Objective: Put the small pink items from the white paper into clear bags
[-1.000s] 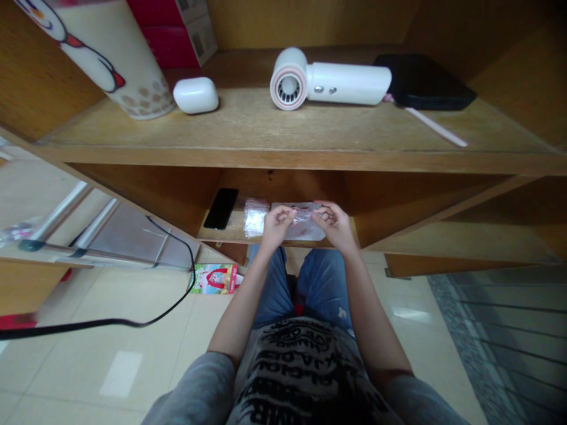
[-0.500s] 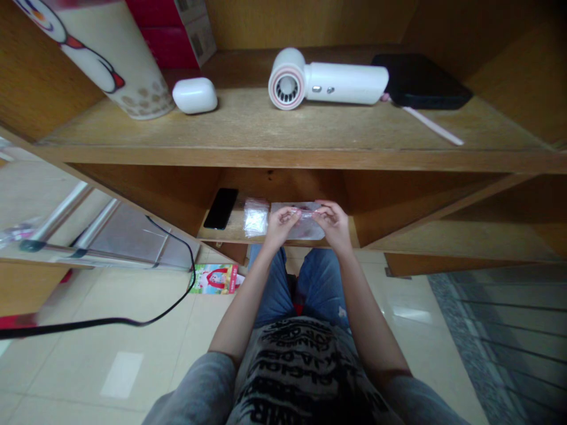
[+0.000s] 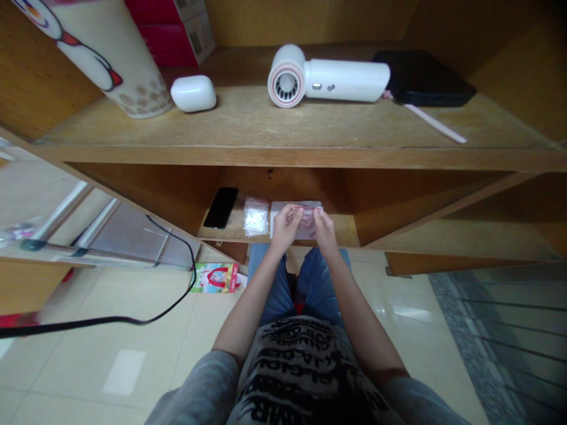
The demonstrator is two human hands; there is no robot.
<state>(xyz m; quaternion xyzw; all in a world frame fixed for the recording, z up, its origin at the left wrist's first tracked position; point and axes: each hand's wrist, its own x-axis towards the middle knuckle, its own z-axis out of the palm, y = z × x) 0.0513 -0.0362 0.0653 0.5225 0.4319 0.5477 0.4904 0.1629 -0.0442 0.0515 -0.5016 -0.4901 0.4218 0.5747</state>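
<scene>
In the lower compartment, my left hand (image 3: 286, 226) and my right hand (image 3: 325, 230) pinch a small clear plastic bag (image 3: 307, 218) between them. Reddish marks or contents show through it, too small to name. Beneath the hands lies a whitish translucent sheet or larger bag (image 3: 275, 210) on the shelf board. Left of it is a stack of small clear plastic bags (image 3: 256, 217), apart from my fingers. A black phone (image 3: 221, 208) lies farther left.
The upper shelf (image 3: 248, 133) holds a bubble tea cup (image 3: 133, 65), a white earbud case (image 3: 194, 93), a white handheld fan (image 3: 345, 80) and a black flat case (image 3: 423, 79). Left, a black cable (image 3: 133, 320) hangs above the floor near a colourful booklet (image 3: 215, 277).
My hands have come closer together, the left moving right and the right moving left. The clear bag between them now spreads out more below the fingertips.
</scene>
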